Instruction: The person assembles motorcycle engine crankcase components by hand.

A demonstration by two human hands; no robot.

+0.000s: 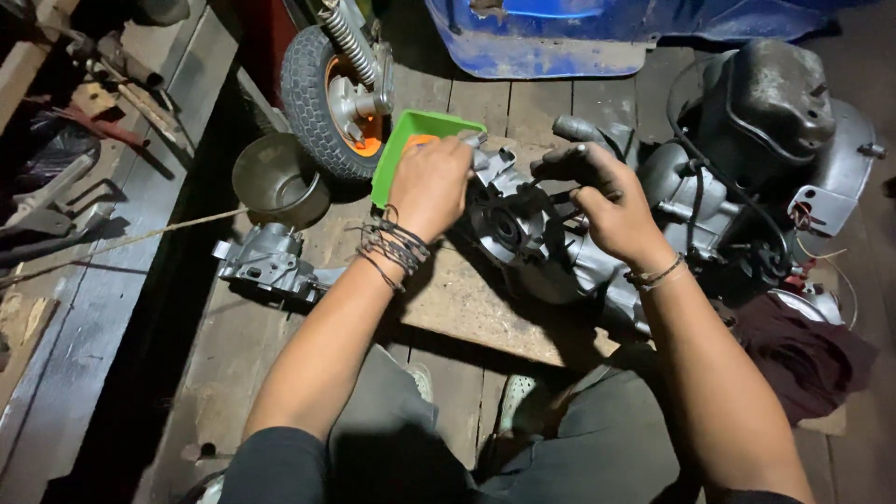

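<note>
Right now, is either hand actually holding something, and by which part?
Both rest on the grey engine casing: the left hand over its upper-left edge, the right hand on its top. A closed grip cannot be told.

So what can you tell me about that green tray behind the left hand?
The green tray is a shallow, square-cornered dish, bright green and plastic-looking, with raised walls. It sits tilted on the wooden floor, beside the small wheel with the orange hub. Something orange shows inside it, too hidden to identify. The left hand covers its lower right corner; whether the hand touches it cannot be told. Next to it lies the grey engine casing that both hands work at.
</note>
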